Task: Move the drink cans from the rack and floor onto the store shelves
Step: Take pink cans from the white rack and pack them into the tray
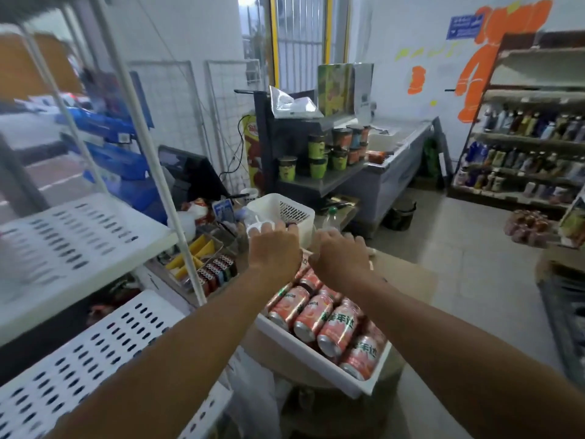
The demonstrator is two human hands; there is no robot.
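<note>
Several orange-pink drink cans [335, 331] lie on their sides in a white tray [316, 370], which rests tilted on a cardboard box [408, 280]. Both my arms reach forward over the tray's far end. My left hand [273, 251] shows its back, and its fingers curl near a white ringed plastic piece [254, 229] in front of a white basket [281, 210]. My right hand [340, 258] is beside it with fingers bent downward. What either hand holds is hidden. White perforated shelves [79, 245] stand at my left, with a lower one [95, 346] nearer to me.
A counter with a till screen [190, 175] and lighter boxes [218, 270] is behind the shelf post. Cup noodles [316, 156] fill a dark rack, beside a chest freezer [399, 147]. Bottle shelves [522, 160] line the right wall. A black bin [399, 213] stands on the floor.
</note>
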